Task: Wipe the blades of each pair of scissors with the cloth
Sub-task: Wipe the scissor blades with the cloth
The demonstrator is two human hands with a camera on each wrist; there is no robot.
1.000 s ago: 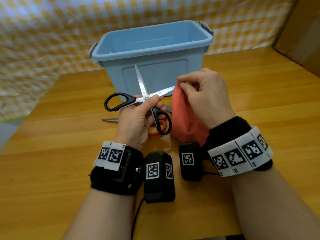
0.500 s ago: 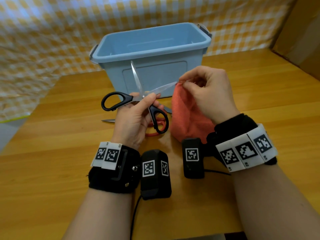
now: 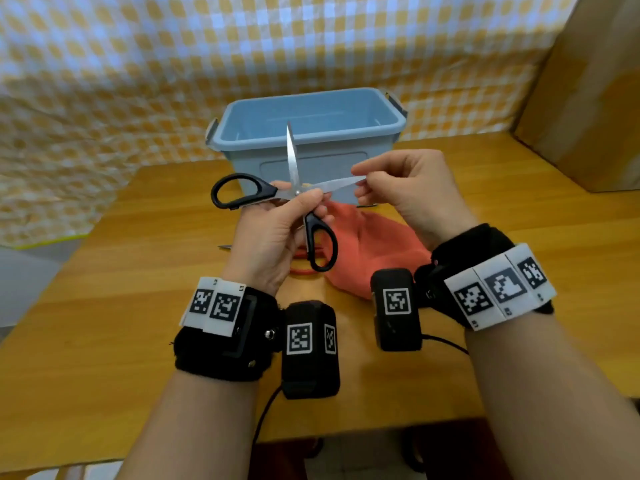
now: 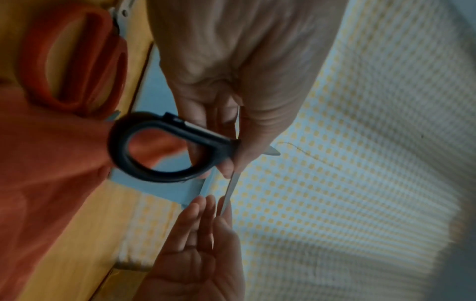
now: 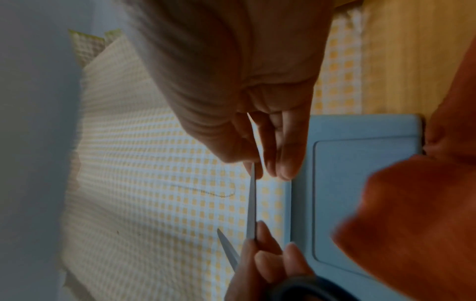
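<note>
Left grip (image 3: 277, 230) clamped at pivot of open black scissors (image 3: 294, 192); right grip (image 3: 408, 192) pinching bare blade tip. Cloth (image 3: 374, 251) lying below both, on the desk. Risk of a cut if the blades close.

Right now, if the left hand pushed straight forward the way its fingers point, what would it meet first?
Probably the front wall of the blue plastic bin. The left hand holds the open black-handled scissors just in front of it; their upright blade would likely arrive first. Depth is unclear.

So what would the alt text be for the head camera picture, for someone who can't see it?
A person's left hand holds open black-handled scissors above a wooden table, while the right hand pinches the tip of one blade. An orange cloth lies on the table beneath the hands, with a blue plastic bin behind.
</note>
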